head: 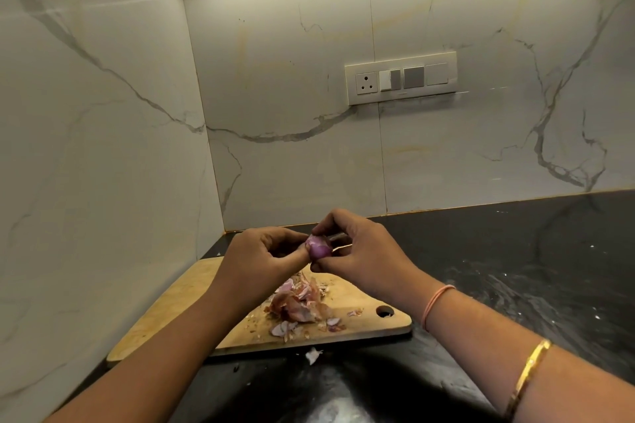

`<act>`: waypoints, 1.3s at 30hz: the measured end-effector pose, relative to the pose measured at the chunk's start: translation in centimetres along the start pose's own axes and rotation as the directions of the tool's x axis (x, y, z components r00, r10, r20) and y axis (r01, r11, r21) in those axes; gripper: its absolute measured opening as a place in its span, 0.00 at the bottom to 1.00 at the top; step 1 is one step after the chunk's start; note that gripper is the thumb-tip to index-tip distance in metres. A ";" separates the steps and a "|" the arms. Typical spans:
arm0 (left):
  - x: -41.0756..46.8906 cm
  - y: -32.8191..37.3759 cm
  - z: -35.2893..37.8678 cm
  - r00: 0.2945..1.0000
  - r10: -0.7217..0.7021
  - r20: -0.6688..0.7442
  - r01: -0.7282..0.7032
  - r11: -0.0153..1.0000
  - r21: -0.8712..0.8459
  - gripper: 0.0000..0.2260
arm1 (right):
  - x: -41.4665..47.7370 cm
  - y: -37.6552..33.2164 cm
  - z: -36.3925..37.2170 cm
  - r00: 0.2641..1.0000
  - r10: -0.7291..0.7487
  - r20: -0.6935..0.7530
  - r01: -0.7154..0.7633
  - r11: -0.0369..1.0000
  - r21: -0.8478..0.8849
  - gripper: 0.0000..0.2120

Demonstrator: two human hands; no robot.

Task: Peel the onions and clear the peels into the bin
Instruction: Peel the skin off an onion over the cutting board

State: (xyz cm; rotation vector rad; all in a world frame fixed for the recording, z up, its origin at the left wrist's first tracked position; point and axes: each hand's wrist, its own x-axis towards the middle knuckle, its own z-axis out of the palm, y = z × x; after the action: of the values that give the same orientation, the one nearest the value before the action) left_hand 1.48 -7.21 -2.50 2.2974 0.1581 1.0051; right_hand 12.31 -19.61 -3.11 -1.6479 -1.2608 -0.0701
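A small purple onion (pixel 319 248) is held in the air above the far end of a wooden cutting board (pixel 192 288). My left hand (pixel 261 251) pinches its left side with thumb and fingertips. My right hand (pixel 364 251) curls round it from the right, index finger on top and thumb underneath. A thin metallic thing, perhaps a knife blade (pixel 340 245), shows between my right fingers, mostly hidden. A pile of pink and brown peels (pixel 299 302) lies on the board under my hands. No bin is in view.
The board lies on a black stone counter (pixel 515 268) in a corner of marble walls. One white peel scrap (pixel 313 355) lies on the counter just in front of the board. A socket and switch panel (pixel 400 77) is on the back wall.
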 end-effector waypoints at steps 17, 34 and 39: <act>0.4 -0.2 0.3 0.994 -0.023 -0.109 0.030 0.998 0.063 0.06 | -0.1 -0.4 0.2 0.998 -0.057 -0.009 0.056 0.994 -0.090 0.12; 0.4 0.0 0.6 0.996 -0.064 -0.060 0.053 0.985 -0.166 0.11 | 0.0 -0.4 -0.6 0.940 0.326 0.099 -0.314 0.718 0.621 0.09; 0.3 0.2 0.5 0.999 0.006 -0.051 -0.008 0.999 -0.040 0.13 | 0.1 -0.6 -0.5 0.911 0.397 0.114 -0.365 0.642 0.675 0.10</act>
State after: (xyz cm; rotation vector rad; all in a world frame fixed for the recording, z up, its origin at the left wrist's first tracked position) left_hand 2.02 -7.52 -2.52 2.2387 0.1496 1.0621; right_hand 12.15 -19.96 -2.42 -1.1940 -0.7256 0.5671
